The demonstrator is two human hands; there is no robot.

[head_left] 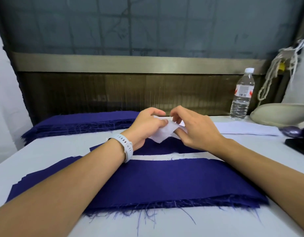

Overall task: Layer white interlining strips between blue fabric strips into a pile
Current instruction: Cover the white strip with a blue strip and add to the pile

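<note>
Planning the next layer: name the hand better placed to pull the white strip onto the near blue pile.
Left hand, probably: its grip wraps the lifted end of the white strip, while the right hand only pinches its edge nearer the white stack.

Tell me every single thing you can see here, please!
white interlining strip: one, white, lifted mid-table between both hands
near blue fabric pile: one, dark blue, front of table, frayed edge
far blue fabric stack: one, dark blue, back left
interlining stack: one, white, back right
water bottle: one, clear with white cap, upright, back right
cords: a bundle, off-white, hanging far right
table: one, white, under the fabric
wristband: one, white, left wrist
left hand: one, pinches the strip
right hand: one, pinches the strip
</note>
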